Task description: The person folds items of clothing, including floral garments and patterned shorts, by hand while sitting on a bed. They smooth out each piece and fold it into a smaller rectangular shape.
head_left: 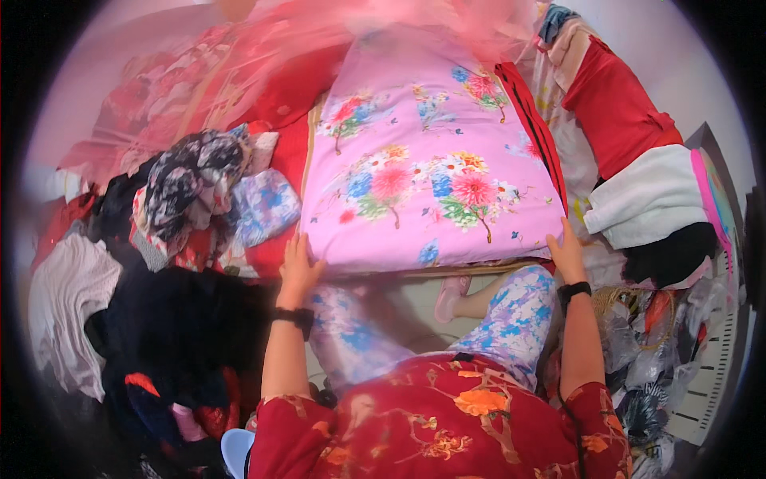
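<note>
A pink flower-printed quilt or bedcover (pixel 435 144) lies spread in a long panel in front of me, its near edge close to my knees. At its near left corner rests my left hand (pixel 298 270), fingers stretched along the side and thumb apart. My right hand (pixel 566 254) is at the near right corner, its fingers extended up along that edge and the thumb toward the cloth. Both hands look open, touching the corners; any part of the fingers under the fabric is hidden. The cloth's surface looks mostly smooth, with slight creases.
A red bed cover (pixel 279 247) shows beneath. Heaped clothes (pixel 195 188) lie left, beside dark garments (pixel 167 327). To the right are red cloth (pixel 618 108), a white folded towel (pixel 642 191), black cloth (pixel 670 255) and plastic bags (pixel 646 367). Sheer pink netting (pixel 263 48) hangs at the far side.
</note>
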`<state>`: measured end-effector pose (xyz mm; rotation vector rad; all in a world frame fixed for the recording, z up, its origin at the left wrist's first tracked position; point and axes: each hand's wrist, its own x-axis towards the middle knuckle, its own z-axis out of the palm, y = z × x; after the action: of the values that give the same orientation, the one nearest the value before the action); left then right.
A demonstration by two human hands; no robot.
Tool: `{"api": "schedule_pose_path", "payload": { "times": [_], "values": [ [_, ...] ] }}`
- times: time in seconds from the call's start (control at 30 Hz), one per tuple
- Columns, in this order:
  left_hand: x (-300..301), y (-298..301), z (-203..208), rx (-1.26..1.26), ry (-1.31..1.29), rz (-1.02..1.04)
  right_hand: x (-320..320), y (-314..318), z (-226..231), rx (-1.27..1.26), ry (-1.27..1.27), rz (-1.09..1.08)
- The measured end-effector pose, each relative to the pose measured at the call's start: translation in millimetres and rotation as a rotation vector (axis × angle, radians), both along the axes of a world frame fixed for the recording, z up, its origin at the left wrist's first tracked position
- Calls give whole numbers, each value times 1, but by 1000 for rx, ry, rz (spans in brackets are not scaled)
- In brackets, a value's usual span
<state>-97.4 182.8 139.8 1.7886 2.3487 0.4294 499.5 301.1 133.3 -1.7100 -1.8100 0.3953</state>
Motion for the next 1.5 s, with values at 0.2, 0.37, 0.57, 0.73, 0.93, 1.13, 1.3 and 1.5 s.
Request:
{"api": "schedule_pose_path", "payload": {
  "times": [0.2, 0.37, 0.57, 0.73, 0.93, 1.13, 1.3, 1.5],
  "values": [
    [3, 10, -11, 351, -118, 111, -33, 12, -10, 12, 197, -123],
    [6, 1, -16, 456, -372, 443, -35, 14, -6, 73, 120, -157],
    [-29, -21, -51, 322, -556, 402, -87, 19, 9, 305, -270, 92],
    [-46, -16, -32, 362, -524, 398, -180, -15, 39, 83, -155, 372],
    [-123, 4, 64, 910, -525, 457, -240, -27, -5, 171, -330, 465],
    [-153, 8, 187, 830, 439, 551, -249, -35, 14, 63, -530, 510],
    [-230, 15, 196, 492, 367, 719, -251, -31, 15, 64, -507, 543],
    [-203, 14, 321, 1275, -238, 259, -253, -33, 15, 109, -498, 548]
  ]
}}
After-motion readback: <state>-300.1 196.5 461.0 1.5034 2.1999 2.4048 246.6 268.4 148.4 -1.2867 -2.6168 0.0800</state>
